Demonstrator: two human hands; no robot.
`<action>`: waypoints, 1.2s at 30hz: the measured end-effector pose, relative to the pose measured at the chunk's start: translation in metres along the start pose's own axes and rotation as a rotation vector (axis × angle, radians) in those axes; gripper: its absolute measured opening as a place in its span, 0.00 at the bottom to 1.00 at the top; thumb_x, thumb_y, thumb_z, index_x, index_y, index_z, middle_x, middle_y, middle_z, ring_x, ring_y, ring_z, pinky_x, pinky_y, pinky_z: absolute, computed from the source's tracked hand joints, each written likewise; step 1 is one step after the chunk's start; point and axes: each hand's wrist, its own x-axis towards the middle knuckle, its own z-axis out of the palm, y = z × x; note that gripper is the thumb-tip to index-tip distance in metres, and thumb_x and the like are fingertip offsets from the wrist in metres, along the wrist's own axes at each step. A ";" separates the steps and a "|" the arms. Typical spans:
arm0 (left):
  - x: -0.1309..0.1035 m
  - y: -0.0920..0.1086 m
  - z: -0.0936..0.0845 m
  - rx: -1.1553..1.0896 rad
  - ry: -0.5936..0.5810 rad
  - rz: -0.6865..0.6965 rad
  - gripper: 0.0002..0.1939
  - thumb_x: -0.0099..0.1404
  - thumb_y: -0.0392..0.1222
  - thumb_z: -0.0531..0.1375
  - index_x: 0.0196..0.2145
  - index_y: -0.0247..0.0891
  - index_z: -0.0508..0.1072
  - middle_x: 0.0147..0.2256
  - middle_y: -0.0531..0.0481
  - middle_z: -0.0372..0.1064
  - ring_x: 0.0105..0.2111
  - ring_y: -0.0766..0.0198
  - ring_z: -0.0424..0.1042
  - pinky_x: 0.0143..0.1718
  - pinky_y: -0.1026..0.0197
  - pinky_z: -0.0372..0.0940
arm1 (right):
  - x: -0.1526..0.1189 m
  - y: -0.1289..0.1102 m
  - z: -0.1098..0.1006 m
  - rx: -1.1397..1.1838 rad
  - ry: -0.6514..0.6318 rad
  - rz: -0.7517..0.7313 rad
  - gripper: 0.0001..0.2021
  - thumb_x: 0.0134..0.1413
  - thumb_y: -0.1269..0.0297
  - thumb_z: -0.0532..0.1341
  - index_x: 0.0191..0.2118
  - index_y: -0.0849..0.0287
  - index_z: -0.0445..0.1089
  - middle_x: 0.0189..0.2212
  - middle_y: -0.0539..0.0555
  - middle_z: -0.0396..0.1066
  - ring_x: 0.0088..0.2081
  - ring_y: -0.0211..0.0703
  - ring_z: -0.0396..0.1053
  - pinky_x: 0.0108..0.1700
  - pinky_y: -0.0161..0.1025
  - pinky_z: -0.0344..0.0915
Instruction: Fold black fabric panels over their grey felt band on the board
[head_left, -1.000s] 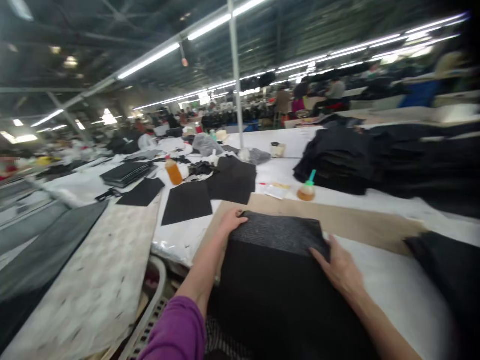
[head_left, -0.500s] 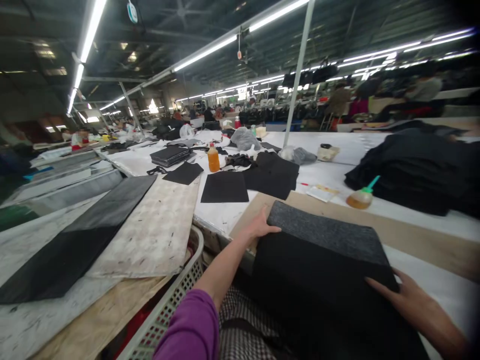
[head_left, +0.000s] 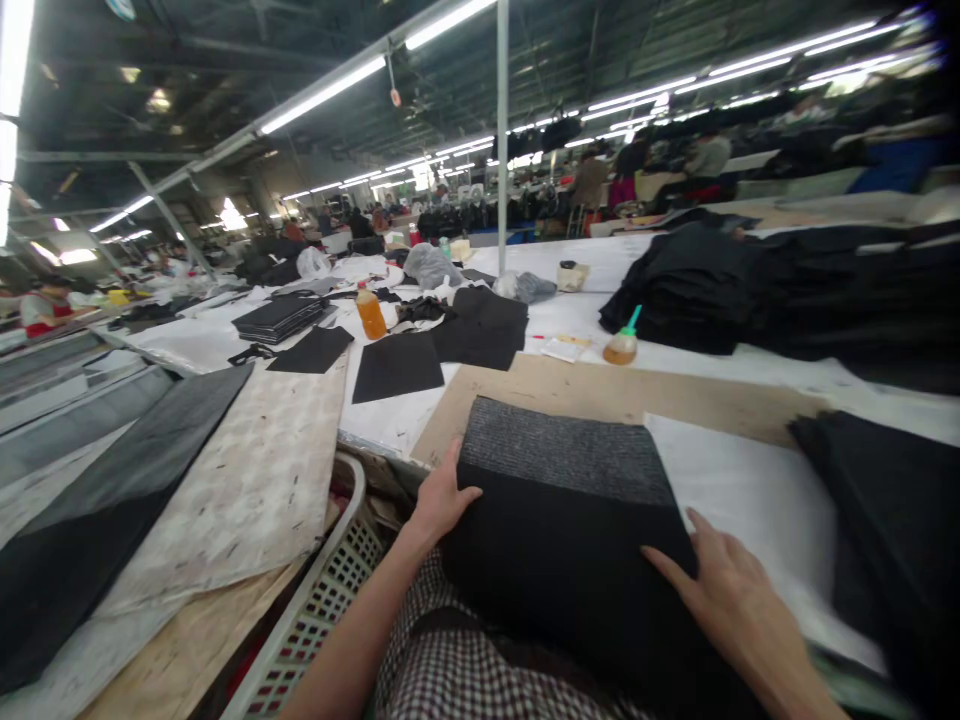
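Note:
A black fabric panel (head_left: 559, 560) with a ribbed dark grey band (head_left: 562, 445) along its far end lies across the near table edge and over my lap. At its left edge, my left hand (head_left: 442, 497) grips the cloth, thumb on top and fingers along the side. My right hand (head_left: 724, 575) holds the opposite edge, its thumb resting on the black part and its fingertips by the right side. Under the far end is a brown board (head_left: 525, 385). What lies beneath the panel is hidden.
Beyond stand a squeeze bottle (head_left: 621, 343) with a green spout and an orange bottle (head_left: 370, 312). Black fabric stacks (head_left: 690, 280) lie at the right, black pieces (head_left: 397, 367) further left. A white plastic basket (head_left: 330, 590) sits at my left; a metal pole (head_left: 502, 140) rises behind.
My view has swung right, bringing more dark fabric into sight at the right. Both hands keep hold of the panel's edges, and it now sits squarer before me.

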 end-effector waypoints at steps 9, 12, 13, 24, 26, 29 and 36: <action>-0.025 0.049 0.080 0.576 -0.178 0.658 0.30 0.69 0.51 0.58 0.66 0.48 0.57 0.66 0.46 0.56 0.65 0.51 0.56 0.64 0.44 0.53 | 0.000 -0.046 -0.001 0.011 -0.225 -0.394 0.27 0.66 0.56 0.56 0.66 0.59 0.58 0.65 0.61 0.57 0.66 0.57 0.54 0.64 0.57 0.59; -0.035 0.037 0.098 0.674 -0.185 0.706 0.32 0.70 0.49 0.58 0.68 0.49 0.53 0.68 0.45 0.52 0.67 0.50 0.53 0.66 0.42 0.50 | -0.013 -0.033 0.002 -0.028 -0.238 -0.412 0.35 0.62 0.55 0.61 0.69 0.62 0.52 0.69 0.63 0.49 0.69 0.57 0.48 0.66 0.58 0.54; -0.036 0.032 0.100 0.698 -0.166 0.705 0.32 0.70 0.47 0.58 0.68 0.49 0.53 0.68 0.45 0.52 0.67 0.50 0.53 0.66 0.41 0.49 | -0.016 -0.028 0.001 -0.034 -0.231 -0.407 0.37 0.61 0.56 0.62 0.70 0.62 0.49 0.70 0.63 0.47 0.70 0.56 0.46 0.67 0.57 0.53; 0.013 0.086 0.128 0.449 -0.090 0.502 0.10 0.71 0.45 0.56 0.46 0.47 0.75 0.49 0.48 0.69 0.51 0.54 0.66 0.53 0.49 0.61 | -0.019 -0.012 -0.011 0.058 -0.231 -0.308 0.31 0.64 0.58 0.60 0.68 0.62 0.55 0.68 0.62 0.53 0.68 0.56 0.50 0.66 0.56 0.55; 0.023 0.095 0.142 0.455 -0.103 0.479 0.09 0.70 0.44 0.57 0.44 0.47 0.76 0.47 0.47 0.69 0.49 0.54 0.66 0.51 0.49 0.62 | -0.017 -0.012 -0.012 0.097 -0.219 -0.290 0.27 0.66 0.60 0.58 0.67 0.61 0.57 0.66 0.61 0.56 0.67 0.55 0.52 0.66 0.56 0.56; 0.033 0.095 0.155 0.476 -0.126 0.451 0.08 0.69 0.45 0.57 0.40 0.46 0.76 0.46 0.47 0.70 0.48 0.53 0.66 0.49 0.48 0.62 | -0.015 -0.011 -0.012 0.137 -0.217 -0.268 0.25 0.67 0.61 0.56 0.66 0.61 0.58 0.65 0.60 0.59 0.66 0.54 0.53 0.66 0.56 0.57; 0.043 0.077 0.157 0.412 -0.202 0.488 0.11 0.66 0.54 0.58 0.36 0.48 0.76 0.47 0.48 0.71 0.48 0.49 0.68 0.50 0.43 0.62 | -0.012 -0.009 -0.022 0.175 -0.256 -0.192 0.24 0.69 0.56 0.53 0.65 0.59 0.59 0.65 0.56 0.59 0.66 0.49 0.52 0.67 0.51 0.54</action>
